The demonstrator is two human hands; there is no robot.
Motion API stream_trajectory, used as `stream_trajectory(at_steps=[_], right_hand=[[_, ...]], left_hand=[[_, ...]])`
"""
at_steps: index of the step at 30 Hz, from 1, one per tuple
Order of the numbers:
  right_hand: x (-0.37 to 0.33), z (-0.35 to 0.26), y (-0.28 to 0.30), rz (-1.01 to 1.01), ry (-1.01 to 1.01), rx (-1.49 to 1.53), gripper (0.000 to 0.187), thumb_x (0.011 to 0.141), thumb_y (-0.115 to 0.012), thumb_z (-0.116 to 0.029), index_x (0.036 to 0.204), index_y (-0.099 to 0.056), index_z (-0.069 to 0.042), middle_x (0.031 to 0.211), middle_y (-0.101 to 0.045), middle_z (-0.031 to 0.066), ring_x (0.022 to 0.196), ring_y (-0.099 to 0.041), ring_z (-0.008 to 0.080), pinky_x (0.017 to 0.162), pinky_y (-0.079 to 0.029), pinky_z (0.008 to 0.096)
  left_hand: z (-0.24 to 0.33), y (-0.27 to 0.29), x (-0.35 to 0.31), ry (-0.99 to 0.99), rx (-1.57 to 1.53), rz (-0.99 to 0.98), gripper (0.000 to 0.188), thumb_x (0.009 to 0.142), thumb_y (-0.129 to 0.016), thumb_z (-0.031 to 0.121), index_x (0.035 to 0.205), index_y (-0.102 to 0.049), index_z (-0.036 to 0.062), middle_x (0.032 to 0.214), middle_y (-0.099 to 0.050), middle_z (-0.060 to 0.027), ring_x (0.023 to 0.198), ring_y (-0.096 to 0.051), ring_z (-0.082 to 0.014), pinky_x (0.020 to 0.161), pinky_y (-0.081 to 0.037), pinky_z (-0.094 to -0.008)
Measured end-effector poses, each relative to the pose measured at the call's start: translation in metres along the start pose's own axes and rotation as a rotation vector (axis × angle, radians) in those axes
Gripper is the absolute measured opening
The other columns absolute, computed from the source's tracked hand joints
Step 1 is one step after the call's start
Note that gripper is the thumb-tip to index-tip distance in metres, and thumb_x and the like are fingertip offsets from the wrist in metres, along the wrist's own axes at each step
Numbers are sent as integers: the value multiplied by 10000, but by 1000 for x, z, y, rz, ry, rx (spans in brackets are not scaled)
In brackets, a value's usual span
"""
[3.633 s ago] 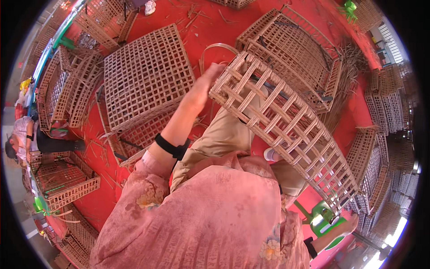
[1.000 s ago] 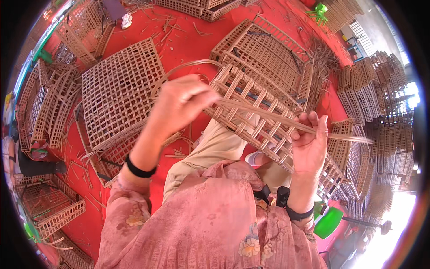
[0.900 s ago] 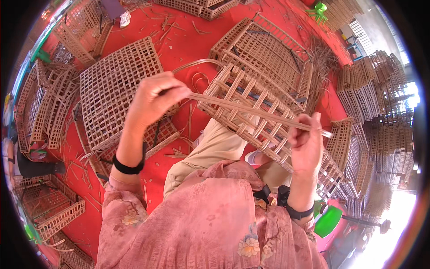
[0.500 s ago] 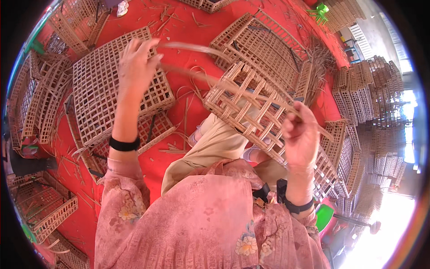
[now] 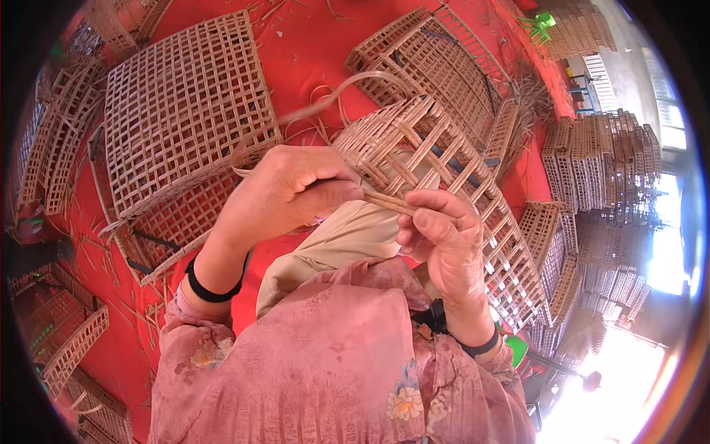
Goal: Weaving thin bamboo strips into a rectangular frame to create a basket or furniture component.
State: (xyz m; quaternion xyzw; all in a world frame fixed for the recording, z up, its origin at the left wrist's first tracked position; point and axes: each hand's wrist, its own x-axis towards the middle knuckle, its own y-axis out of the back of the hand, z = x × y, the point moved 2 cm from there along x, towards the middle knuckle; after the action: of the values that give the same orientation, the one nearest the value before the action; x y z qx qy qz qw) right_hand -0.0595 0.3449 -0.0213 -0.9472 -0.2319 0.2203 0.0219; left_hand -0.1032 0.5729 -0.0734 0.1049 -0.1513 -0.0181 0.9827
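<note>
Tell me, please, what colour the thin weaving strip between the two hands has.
The thin weaving strip is light brown, best seen in the head view.

Strip (image 5: 390, 201) between my left hand (image 5: 292, 189) and right hand (image 5: 450, 240), basket (image 5: 423, 150) just beyond, crate stacks (image 5: 600, 159) far right, tray (image 5: 191, 115) left.

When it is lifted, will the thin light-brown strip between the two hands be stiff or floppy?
The thin light-brown strip is probably light: it looks slender between the left hand and right hand. Its short span looks straight, so perhaps fairly stiff there. A longer length might bend, since a similar pale thin strip curves nearby.
</note>
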Motion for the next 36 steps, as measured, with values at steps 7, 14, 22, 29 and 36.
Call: stream_trajectory(at_steps=[7, 14, 22, 29, 36], right_hand=[[16, 12, -20, -5, 47, -143, 305, 1002, -600, -88, 1288, -601, 16, 981, -716, 100, 776, -668, 119, 690, -540, 244], [35, -6, -12, 63, 199, -389, 336, 1027, -573, -130, 1332, -554, 10, 920, -694, 63, 733, -636, 81, 628, -506, 213], [65, -33, 10, 246, 199, -632, 307, 970, -649, -136, 1234, -634, 19, 767, -673, 38, 619, -569, 47, 555, -462, 207], [72, -31, 12, 263, 190, -670, 305, 956, -665, -122, 1236, -649, -1, 724, -666, 21, 573, -553, 42, 540, -461, 214], [73, -45, 6, 209, 148, -775, 323, 963, -639, -146, 1237, -645, 24, 690, -680, 73, 553, -576, 74, 529, -473, 250]], left_hand=[[-14, -11, 1, -102, -45, 84, 100, 917, -685, 96, 922, -681, -4, 805, -644, -82, 665, -597, -181, 613, -472, -319], [-18, -6, 27, -48, -47, 183, 99, 919, -689, 95, 918, -661, 0, 783, -602, -72, 739, -622, -154, 665, -481, -309], [-45, -6, 79, 102, 79, 295, 113, 918, -683, 98, 956, -677, -8, 816, -677, -92, 728, -621, -160, 681, -492, -300], [-51, -11, 82, 78, 38, 293, 131, 925, -687, 112, 921, -681, -19, 790, -676, -88, 696, -617, -145, 654, -493, -299], [-56, 7, 118, 112, 5, -10, 194, 898, -731, 153, 831, -689, -24, 728, -652, -35, 694, -583, -88, 638, -474, -280]])
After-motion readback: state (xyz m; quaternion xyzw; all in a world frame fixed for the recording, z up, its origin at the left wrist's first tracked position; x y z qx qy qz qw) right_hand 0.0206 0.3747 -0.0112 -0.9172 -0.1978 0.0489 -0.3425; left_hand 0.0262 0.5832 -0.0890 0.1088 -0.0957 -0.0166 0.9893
